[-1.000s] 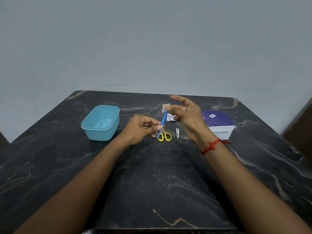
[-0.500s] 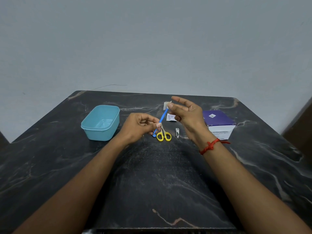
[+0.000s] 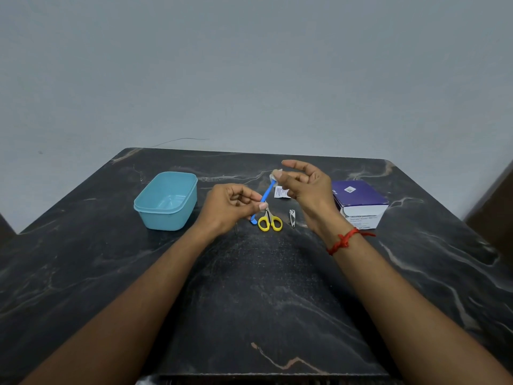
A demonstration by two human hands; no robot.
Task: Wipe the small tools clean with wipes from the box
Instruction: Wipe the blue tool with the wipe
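The fingers of my left hand (image 3: 230,207) pinch the blue tool (image 3: 267,193) low on its handle, just above the yellow scissors (image 3: 269,222). Those of my right hand (image 3: 308,190) pinch a wipe (image 3: 275,175) round its upper tip. Right of the scissors on the desk (image 3: 249,301) lie the nail clipper (image 3: 292,218), then the wipe box (image 3: 361,201).

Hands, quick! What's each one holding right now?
Left hand: pinches the blue tool low on its handle.
Right hand: pinches a wipe at the tool's top end.
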